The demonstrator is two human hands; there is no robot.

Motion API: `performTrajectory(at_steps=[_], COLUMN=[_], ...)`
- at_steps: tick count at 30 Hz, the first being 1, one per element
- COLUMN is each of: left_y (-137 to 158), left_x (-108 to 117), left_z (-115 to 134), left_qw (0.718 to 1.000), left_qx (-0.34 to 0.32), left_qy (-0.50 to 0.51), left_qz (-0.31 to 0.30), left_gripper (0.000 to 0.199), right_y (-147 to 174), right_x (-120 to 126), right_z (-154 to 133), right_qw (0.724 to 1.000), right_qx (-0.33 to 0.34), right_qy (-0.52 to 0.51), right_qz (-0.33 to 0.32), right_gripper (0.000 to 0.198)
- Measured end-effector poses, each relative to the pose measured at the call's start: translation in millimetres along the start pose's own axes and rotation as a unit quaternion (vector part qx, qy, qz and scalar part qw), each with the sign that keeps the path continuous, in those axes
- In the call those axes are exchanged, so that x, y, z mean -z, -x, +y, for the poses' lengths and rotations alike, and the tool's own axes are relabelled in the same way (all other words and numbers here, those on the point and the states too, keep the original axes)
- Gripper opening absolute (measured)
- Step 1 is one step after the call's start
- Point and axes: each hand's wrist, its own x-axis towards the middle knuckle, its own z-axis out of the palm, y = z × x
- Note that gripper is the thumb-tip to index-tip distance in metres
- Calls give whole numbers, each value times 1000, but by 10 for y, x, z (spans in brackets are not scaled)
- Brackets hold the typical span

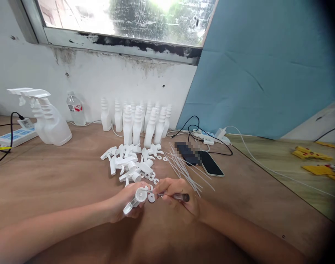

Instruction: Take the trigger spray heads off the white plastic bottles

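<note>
My left hand [130, 193] is closed around a white spray trigger head [140, 195], its round cap opening turned up toward me. In my right hand [176, 189] is a screwdriver [181, 197] with a dark-ended handle; its thin shaft points left and its tip meets the rim of the cap opening. Beneath and between the hands lie white ring washers [151, 198]. A heap of white spray trigger heads [126, 161] sits just beyond my left hand. Thin white tubes [184, 170] lie loosely spread behind my right hand.
White bottles [137, 126] stand in a group near the wall. Two spray bottles [53, 124] and a clear water bottle [76, 110] are at the left, by a power strip [16, 136]. Phones [211, 164] and cables lie at right. Yellow items [312, 154] rest farther right.
</note>
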Motion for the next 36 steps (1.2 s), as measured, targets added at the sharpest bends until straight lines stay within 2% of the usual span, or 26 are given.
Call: performTrajectory(at_steps=[5, 14, 20, 23, 27, 29, 31, 34, 36], left_y=[-14, -35, -40, -20, 10, 13, 11, 10, 10], left_x=[-9, 34, 41, 17, -13, -18, -17, -12, -9], left_z=[6, -19, -26, -21, 1, 12, 19, 23, 20], left_qw=[1000, 1000, 1000, 1000, 1000, 1000, 1000, 1000, 1000], left_qx=[-3, -7, -2, -10, 8, 15, 10, -6, -7], left_qy=[-7, 6, 20, 9, -11, -15, -20, -28, -28], left_qz=[16, -4, -7, 4, 3, 8, 13, 9, 1], left_gripper=[31, 32, 28, 26, 26, 26, 26, 30, 32], right_y=[0, -38, -64, -80, -75, -70, -67, -66, -64], right_x=[-1, 6, -5, -19, -23, -17, -5, 12, 17], right_z=[14, -23, -65, -79, -76, -83, -102, -139, -151], right_qw=[999, 989, 957, 943, 982, 989, 987, 974, 968], right_qx=[35, 110, 177, 225, 135, 110, 117, 132, 144], right_qy=[5, 91, 204, 217, 123, 93, 106, 164, 184], right_qz=[-11, -49, -104, -114, -51, -20, -29, -80, -89], right_gripper=[6, 8, 9, 11, 3, 6, 8, 5, 10])
